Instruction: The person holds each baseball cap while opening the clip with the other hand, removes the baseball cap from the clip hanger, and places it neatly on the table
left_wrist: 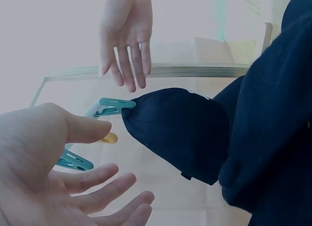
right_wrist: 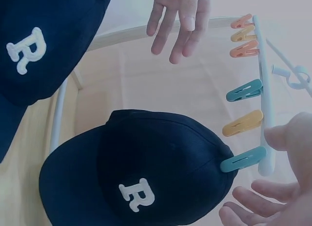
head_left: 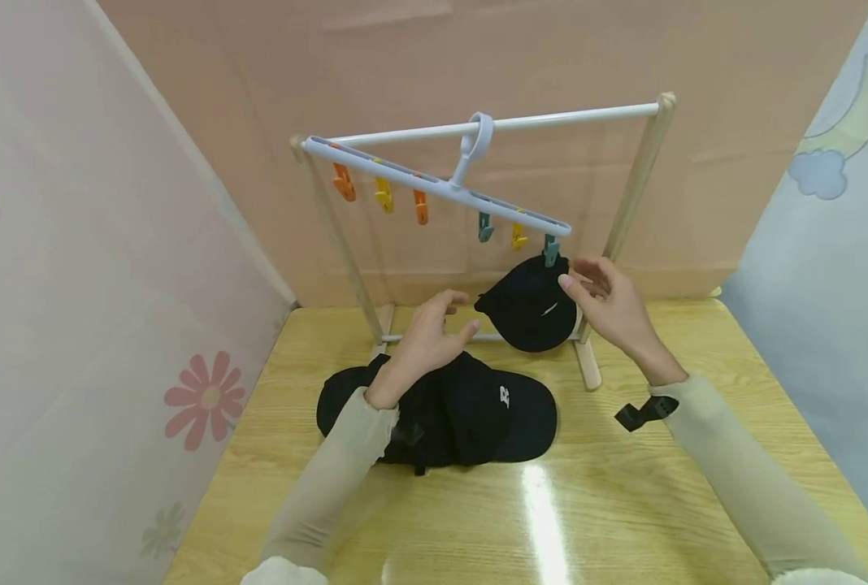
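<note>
A black baseball cap (head_left: pixel 529 305) with a white letter R hangs by its crown from the teal clothespin (right_wrist: pixel 243 160) at the right end of a pale blue clip hanger (head_left: pixel 434 188). Beside the cap's right edge my right hand (head_left: pixel 605 301) has its fingers apart, with nothing in its grasp. My left hand (head_left: pixel 430 337) stays to the left of the hanging cap, thumb and fingers spread and the palm bare. Below it more black caps (head_left: pixel 470 414) lie together on the table, one showing a white R; my left forearm covers part of them.
The hanger hooks over a white rod (head_left: pixel 573 116) on a wooden stand (head_left: pixel 635 179). Several orange, yellow and teal clothespins (head_left: pixel 421 207) dangle along it with nothing clipped. The wooden table (head_left: pixel 661 487) meets a tan backdrop (head_left: pixel 551 49) behind, and patterned cloth flanks both sides.
</note>
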Motion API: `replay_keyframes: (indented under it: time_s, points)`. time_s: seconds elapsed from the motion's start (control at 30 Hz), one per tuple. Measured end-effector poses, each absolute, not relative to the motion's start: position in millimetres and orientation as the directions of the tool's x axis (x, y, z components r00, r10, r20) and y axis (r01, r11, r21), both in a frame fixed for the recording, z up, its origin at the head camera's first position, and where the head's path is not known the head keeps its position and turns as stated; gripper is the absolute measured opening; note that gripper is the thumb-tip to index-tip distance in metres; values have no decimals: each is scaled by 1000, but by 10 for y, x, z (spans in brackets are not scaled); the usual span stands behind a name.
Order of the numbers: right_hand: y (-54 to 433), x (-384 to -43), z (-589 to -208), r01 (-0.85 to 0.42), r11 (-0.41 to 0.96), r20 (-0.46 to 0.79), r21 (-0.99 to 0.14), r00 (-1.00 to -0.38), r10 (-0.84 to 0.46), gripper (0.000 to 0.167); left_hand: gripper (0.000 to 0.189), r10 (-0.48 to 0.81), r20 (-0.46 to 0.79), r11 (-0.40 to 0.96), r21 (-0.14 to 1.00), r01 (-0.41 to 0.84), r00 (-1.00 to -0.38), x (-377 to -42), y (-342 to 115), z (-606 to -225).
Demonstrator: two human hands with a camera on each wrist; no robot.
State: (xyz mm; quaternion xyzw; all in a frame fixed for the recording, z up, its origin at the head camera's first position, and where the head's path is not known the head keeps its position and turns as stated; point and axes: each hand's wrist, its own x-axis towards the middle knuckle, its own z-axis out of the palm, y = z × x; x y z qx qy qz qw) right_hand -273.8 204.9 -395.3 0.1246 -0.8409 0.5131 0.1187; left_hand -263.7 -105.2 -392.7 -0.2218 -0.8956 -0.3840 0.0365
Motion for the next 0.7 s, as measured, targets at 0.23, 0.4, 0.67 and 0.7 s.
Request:
replay_keyframes:
  time_s: [0.23,0.4,0.67,0.7]
  points:
    - [2004,-2850,-3900,-362,439,363,-823,-928,-85,60,52,372,235,586,691,423,-898,-2724,-962,-3918]
    - [1972,-2934,-3865,-333,470,345,-817,-936,-63,65,53,380,242,579,690,433,-893,-2776,-924,-3915]
    - [1947,-3113,-3830,-331,444,335,-833,-940,-71,64,54,384,249,566,697,440,-889,-2847,-861,-3886]
    - [1948,-3133,-3828,-327,440,330,-836,-941,-72,63,54,383,245,564,701,436,-890,-2857,-849,-3878]
